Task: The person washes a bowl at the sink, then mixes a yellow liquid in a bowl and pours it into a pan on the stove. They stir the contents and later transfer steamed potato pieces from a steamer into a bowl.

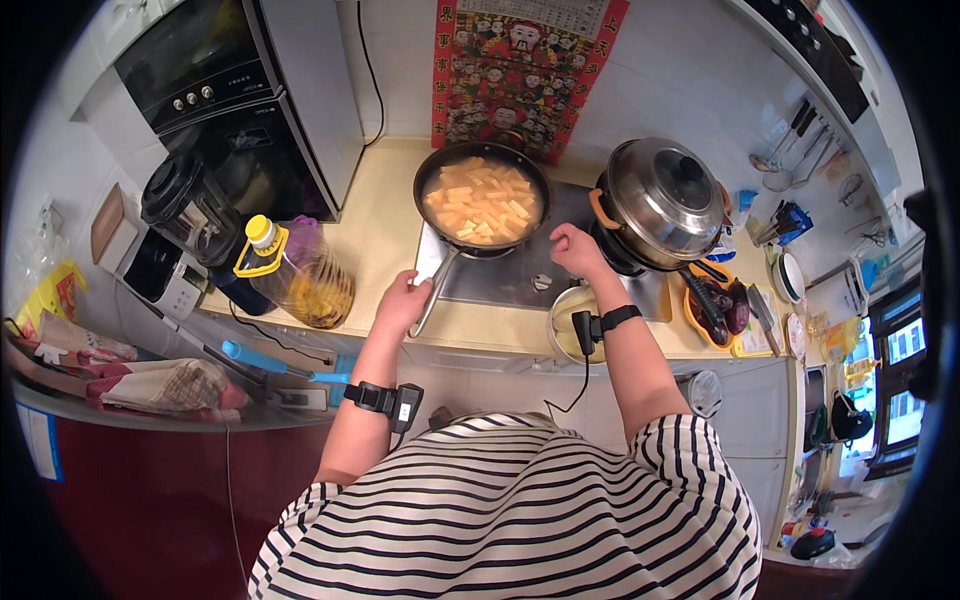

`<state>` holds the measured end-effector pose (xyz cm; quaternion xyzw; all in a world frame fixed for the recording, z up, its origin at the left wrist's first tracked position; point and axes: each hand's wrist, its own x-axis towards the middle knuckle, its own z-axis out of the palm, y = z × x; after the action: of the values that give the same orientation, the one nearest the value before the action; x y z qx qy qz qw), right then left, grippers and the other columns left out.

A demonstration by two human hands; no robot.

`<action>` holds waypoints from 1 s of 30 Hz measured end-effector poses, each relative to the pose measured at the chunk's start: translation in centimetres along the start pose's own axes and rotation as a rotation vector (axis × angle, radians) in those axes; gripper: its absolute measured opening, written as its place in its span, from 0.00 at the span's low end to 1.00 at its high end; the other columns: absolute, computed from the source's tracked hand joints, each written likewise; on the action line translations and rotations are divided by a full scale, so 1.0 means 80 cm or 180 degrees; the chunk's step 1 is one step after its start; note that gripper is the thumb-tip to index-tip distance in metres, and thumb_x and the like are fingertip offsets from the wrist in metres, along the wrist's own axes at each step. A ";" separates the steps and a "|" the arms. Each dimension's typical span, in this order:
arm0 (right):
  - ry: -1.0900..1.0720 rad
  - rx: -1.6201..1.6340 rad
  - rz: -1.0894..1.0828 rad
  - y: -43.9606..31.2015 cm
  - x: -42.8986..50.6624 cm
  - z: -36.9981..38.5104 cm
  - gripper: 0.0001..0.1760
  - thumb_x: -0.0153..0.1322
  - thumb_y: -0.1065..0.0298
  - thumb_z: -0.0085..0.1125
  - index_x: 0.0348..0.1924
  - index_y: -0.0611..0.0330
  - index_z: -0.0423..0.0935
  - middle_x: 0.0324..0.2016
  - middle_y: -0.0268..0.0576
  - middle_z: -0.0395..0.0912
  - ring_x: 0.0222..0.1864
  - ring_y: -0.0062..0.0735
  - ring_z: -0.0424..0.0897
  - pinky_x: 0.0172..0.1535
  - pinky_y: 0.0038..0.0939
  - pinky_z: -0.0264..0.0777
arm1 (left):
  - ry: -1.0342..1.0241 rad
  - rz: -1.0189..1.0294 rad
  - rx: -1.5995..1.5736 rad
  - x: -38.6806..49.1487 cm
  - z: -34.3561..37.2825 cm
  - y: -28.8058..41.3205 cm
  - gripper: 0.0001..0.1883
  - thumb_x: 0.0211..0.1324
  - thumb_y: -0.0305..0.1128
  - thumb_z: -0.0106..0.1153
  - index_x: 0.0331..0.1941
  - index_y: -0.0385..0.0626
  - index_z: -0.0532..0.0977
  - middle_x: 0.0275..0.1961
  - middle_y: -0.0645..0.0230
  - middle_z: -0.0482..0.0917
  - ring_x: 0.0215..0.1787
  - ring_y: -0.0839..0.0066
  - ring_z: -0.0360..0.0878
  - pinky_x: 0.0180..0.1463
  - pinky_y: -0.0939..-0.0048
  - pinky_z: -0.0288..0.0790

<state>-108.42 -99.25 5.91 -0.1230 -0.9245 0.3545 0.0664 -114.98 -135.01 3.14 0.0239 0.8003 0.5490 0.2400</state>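
Note:
A dark frying pan [417,196] stands on the left side of the steel gas hob [495,285], holding many cut tofu-like pieces [484,199] in cloudy liquid. My left hand [405,300] is at the pan's metal handle, with the thumb near it; whether the fingers close round it is hard to tell. My right hand [577,251] hovers over the hob between the pan and a large lidded steel pot [664,199], its fingers curled and nothing visible in them. Below it, a round pale bowl or pot [556,330] stands at the counter's front edge, partly behind my right forearm.
Left on the counter are a large oil bottle [300,277] with a yellow cap and a blender [187,202]. To the right are an orange basket [694,319] of purple vegetables, a knife [763,315] on a board and a black handle [703,300] jutting forward. Utensils hang on the right wall.

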 end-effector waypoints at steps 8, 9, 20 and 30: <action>0.0457 0.0713 -0.0087 0.068 -0.055 -0.050 0.17 0.65 0.71 0.62 0.47 0.64 0.77 0.38 0.46 0.83 0.44 0.34 0.82 0.49 0.31 0.74 | 0.1763 0.1319 -0.0077 -0.057 0.037 0.048 0.11 0.62 0.31 0.55 0.47 0.42 0.77 0.43 0.62 0.82 0.45 0.72 0.79 0.48 0.73 0.72; 0.0548 0.0800 0.0028 0.084 -0.065 -0.058 0.15 0.66 0.72 0.61 0.46 0.65 0.78 0.38 0.46 0.83 0.43 0.33 0.82 0.49 0.30 0.75 | 0.1615 0.1384 -0.0369 -0.066 0.053 0.056 0.10 0.63 0.30 0.54 0.46 0.42 0.76 0.41 0.64 0.82 0.44 0.75 0.79 0.47 0.75 0.72; 0.0573 0.0411 0.0897 0.258 -0.215 -0.094 0.15 0.67 0.67 0.59 0.45 0.64 0.79 0.33 0.43 0.83 0.36 0.31 0.81 0.43 0.28 0.75 | -0.0388 -0.0288 -0.0120 -0.102 0.293 0.014 0.30 0.60 0.40 0.58 0.63 0.41 0.63 0.44 0.60 0.79 0.38 0.75 0.77 0.39 0.72 0.72; 0.0046 0.0886 0.1031 0.265 -0.261 -0.068 0.24 0.67 0.59 0.62 0.52 0.63 0.75 0.41 0.53 0.82 0.43 0.45 0.83 0.47 0.36 0.75 | 0.0539 0.0146 0.0935 -0.116 0.364 -0.002 0.43 0.54 0.44 0.62 0.68 0.38 0.54 0.62 0.40 0.66 0.66 0.49 0.66 0.65 0.58 0.64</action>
<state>-83.35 -86.23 -5.05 -0.2621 -0.8343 0.4839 0.0316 -94.81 -112.62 -1.88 0.0306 0.8885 0.4315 0.1530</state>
